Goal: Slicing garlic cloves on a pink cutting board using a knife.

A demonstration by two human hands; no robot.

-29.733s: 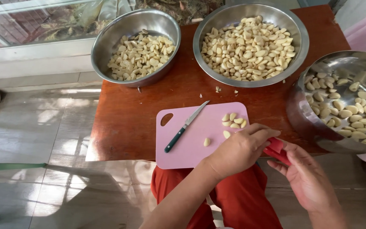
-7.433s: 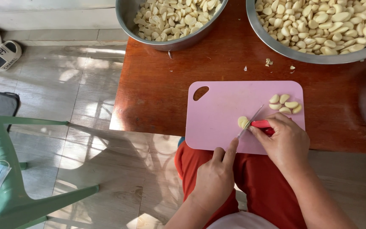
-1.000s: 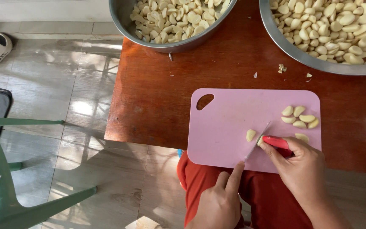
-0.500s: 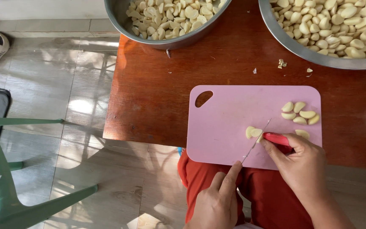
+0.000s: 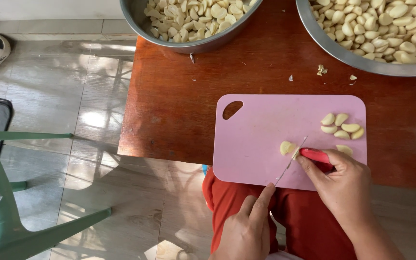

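A pink cutting board [image 5: 261,139] lies at the near edge of a red-brown wooden table [image 5: 179,106]. My right hand [image 5: 345,185] grips a red-handled knife [image 5: 314,155]; its thin blade crosses a peeled garlic clove [image 5: 286,147] on the board. My left hand [image 5: 246,228] sits below the board's front edge, index finger pointing up and touching the blade tip. Several more peeled cloves [image 5: 342,126] lie in a small cluster on the board's right side.
Two steel bowls of peeled garlic stand at the back, one at centre [image 5: 140,21] and one at right [image 5: 333,50]. Garlic scraps [image 5: 321,70] lie between bowls and board. A green plastic chair [image 5: 6,212] stands on the tiled floor at left. Red trousers show below.
The knife blade has come down onto the clove near the board's middle. My left index finger has risen to the blade tip. The view has shifted slightly.
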